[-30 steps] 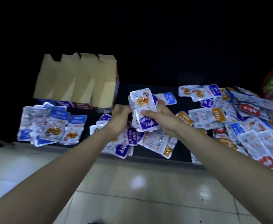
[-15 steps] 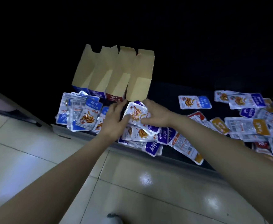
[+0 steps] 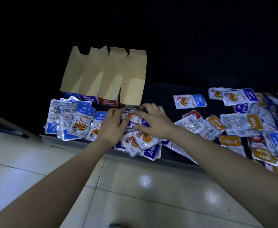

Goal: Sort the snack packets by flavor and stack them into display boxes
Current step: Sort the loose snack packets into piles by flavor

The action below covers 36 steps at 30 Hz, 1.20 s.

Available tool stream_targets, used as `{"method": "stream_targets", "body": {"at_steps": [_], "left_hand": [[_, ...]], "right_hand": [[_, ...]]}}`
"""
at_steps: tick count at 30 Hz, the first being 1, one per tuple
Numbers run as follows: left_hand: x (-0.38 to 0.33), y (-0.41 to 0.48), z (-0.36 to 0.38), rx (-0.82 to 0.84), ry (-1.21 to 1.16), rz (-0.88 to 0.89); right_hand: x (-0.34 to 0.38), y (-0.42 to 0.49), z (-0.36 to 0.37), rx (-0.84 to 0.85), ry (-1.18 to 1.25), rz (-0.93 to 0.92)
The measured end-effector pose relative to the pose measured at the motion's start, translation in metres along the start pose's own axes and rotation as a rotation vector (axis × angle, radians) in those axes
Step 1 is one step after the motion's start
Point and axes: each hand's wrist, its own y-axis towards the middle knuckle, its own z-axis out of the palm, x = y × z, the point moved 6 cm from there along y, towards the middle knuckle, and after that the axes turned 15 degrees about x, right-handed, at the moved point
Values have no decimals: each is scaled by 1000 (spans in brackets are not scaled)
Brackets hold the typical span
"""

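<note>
**Purple packets at the foot of the end box**

Our left hand and right hand pinch a small stack of purple packets between curled fingers, touching the low front of the end display box. Just nearer us than that box, loose purple packets lie under our wrists. Left of it stand three more boxes in a row, with a blue packet pile in front of them. Right of it, across the dark surface, a mixed heap of blue, orange and red packets sprawls.

Purple packets before rightmost box
</note>
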Motion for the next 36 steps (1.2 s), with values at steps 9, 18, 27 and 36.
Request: {"method": "stream_targets", "body": {"at_steps": [9, 18, 27, 36], "left_hand": [[-56, 21, -17, -200, 140, 297], [-139, 61, 82, 395, 524, 389], [-121, 70, 129, 641, 703, 290], [-148, 69, 158, 557, 592, 347]], "right_hand": [[-28, -39, -15, -53, 188, 47], [-97, -132, -4, 34, 179, 495], [-116, -185, 30, 289, 107, 616], [-160, -219, 19, 86, 61, 805]]}}
